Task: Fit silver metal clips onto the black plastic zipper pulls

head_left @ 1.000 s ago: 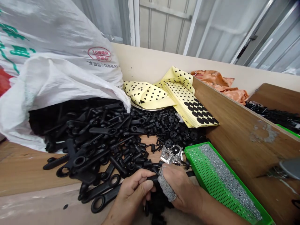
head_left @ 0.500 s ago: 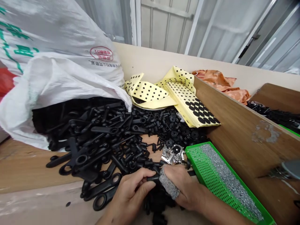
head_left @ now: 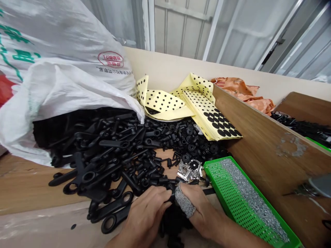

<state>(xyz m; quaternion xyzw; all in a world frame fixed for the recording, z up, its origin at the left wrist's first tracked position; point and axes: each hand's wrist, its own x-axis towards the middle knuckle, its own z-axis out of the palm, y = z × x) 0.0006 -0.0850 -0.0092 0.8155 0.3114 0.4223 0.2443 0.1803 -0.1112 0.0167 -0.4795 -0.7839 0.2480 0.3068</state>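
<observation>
My left hand and my right hand meet at the front of a heap of black plastic parts, both closed on a small black plastic piece that is mostly hidden by my fingers. A grey mesh finger guard covers one finger of my right hand. Long black ring-ended levers lie just left of my left hand. Shiny metal clips sit a little beyond my right hand, and more black parts bunch below my hands.
A green perforated tray of small metal pieces lies to the right. A white woven sack spills parts at the left. Yellow sheets of black dots lie behind the heap, beside a wooden divider and orange plastic.
My hands have closed in around the small black piece, now more covered by my left fingers. The loose end of the yellow sheet has lifted and shifted slightly.
</observation>
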